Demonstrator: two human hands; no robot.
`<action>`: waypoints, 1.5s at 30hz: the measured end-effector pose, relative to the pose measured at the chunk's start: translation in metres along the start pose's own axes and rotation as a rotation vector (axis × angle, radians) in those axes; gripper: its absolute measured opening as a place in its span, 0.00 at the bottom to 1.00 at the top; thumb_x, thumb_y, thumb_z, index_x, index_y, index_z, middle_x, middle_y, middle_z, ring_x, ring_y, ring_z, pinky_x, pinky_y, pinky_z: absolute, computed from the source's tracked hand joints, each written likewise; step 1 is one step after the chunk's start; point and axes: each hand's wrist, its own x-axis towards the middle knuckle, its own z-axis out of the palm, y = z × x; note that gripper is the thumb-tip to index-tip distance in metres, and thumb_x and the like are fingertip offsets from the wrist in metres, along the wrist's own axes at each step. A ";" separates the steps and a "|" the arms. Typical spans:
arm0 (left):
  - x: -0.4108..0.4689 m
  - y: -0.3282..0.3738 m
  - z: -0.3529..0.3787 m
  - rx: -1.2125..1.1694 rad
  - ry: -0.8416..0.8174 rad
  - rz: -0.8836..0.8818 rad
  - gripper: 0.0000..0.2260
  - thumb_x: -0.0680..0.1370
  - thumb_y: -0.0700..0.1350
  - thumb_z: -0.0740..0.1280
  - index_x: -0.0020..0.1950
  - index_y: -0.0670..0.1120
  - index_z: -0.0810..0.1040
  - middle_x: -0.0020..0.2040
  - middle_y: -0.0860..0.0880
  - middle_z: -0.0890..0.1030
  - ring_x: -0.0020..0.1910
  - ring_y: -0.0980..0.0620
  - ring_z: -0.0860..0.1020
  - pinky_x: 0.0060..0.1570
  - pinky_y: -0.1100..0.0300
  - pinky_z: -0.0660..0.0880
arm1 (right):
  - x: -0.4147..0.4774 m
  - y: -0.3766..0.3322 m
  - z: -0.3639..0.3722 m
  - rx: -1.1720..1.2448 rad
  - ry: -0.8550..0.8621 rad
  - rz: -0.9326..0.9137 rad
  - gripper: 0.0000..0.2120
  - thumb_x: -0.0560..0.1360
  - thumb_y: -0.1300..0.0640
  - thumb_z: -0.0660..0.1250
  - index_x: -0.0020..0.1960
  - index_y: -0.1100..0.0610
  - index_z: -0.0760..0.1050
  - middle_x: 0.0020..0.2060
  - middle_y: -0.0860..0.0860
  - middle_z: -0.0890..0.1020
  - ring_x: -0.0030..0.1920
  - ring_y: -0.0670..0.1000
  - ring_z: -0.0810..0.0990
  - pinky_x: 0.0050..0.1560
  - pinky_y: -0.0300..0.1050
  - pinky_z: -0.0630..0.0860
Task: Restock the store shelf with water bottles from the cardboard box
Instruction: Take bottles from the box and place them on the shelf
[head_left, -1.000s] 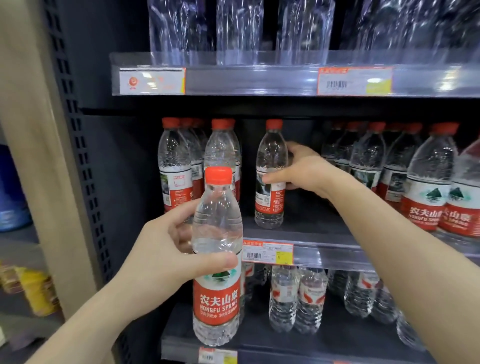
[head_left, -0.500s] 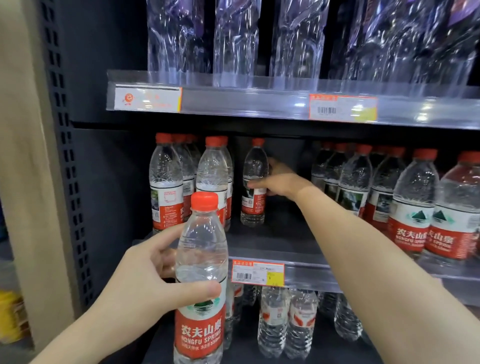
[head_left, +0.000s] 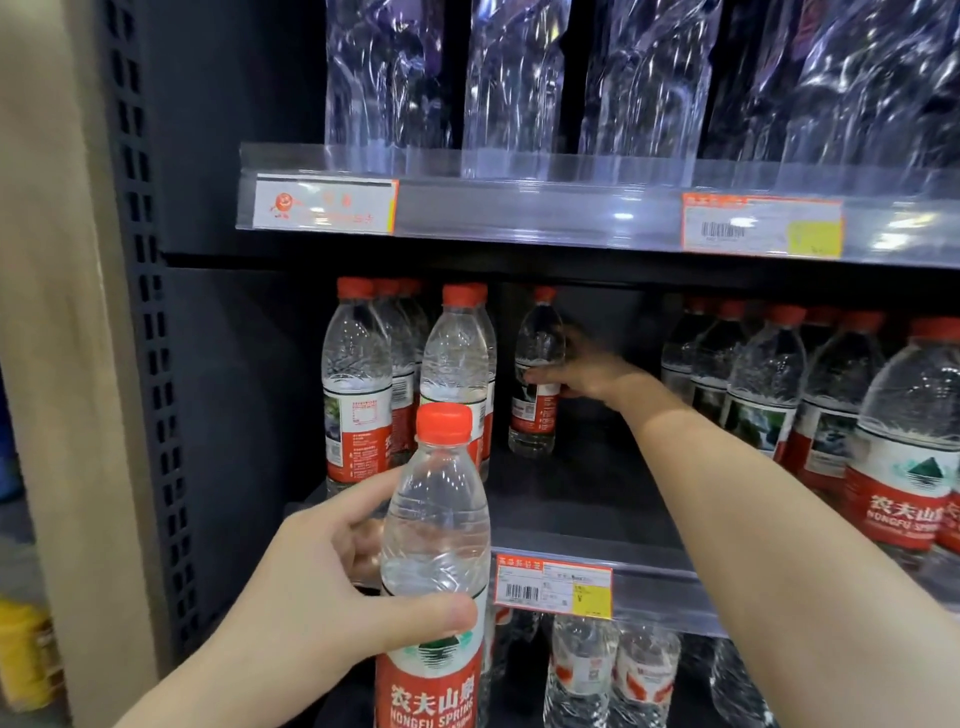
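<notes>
My right hand reaches deep into the middle shelf and grips a red-capped water bottle standing upright at the back of an open lane. My left hand holds a second water bottle upright in front of the shelf edge, thumb across its label. Rows of the same bottles stand on the left and on the right of that lane. The cardboard box is out of view.
The upper shelf carries tall clear bottles behind a plastic price rail. A price tag marks the middle shelf's front edge. More bottles stand on the shelf below. A beige pillar rises on the left.
My right hand has pushed its bottle farther back into the shelf lane. The view has tilted upward, and the left hand with its bottle sits lower in the picture.
</notes>
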 end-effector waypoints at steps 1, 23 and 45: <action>0.001 -0.001 0.000 -0.006 0.000 -0.001 0.37 0.59 0.41 0.83 0.60 0.73 0.80 0.52 0.51 0.90 0.52 0.51 0.88 0.49 0.65 0.83 | 0.000 0.001 0.000 0.010 0.000 0.002 0.38 0.73 0.65 0.79 0.77 0.51 0.66 0.61 0.51 0.79 0.59 0.52 0.79 0.50 0.47 0.79; 0.065 0.042 0.057 -0.042 0.128 -0.088 0.30 0.64 0.45 0.86 0.59 0.48 0.74 0.46 0.48 0.89 0.35 0.58 0.86 0.34 0.64 0.80 | -0.172 -0.026 -0.012 0.393 -0.121 -0.038 0.14 0.82 0.60 0.67 0.67 0.54 0.80 0.51 0.58 0.87 0.47 0.56 0.86 0.56 0.55 0.81; 0.121 -0.006 0.077 0.208 0.085 -0.042 0.27 0.80 0.42 0.70 0.79 0.53 0.70 0.66 0.48 0.81 0.60 0.54 0.81 0.56 0.63 0.76 | -0.153 0.000 0.027 0.255 0.163 -0.093 0.40 0.70 0.63 0.81 0.77 0.51 0.67 0.55 0.46 0.84 0.53 0.45 0.85 0.45 0.37 0.83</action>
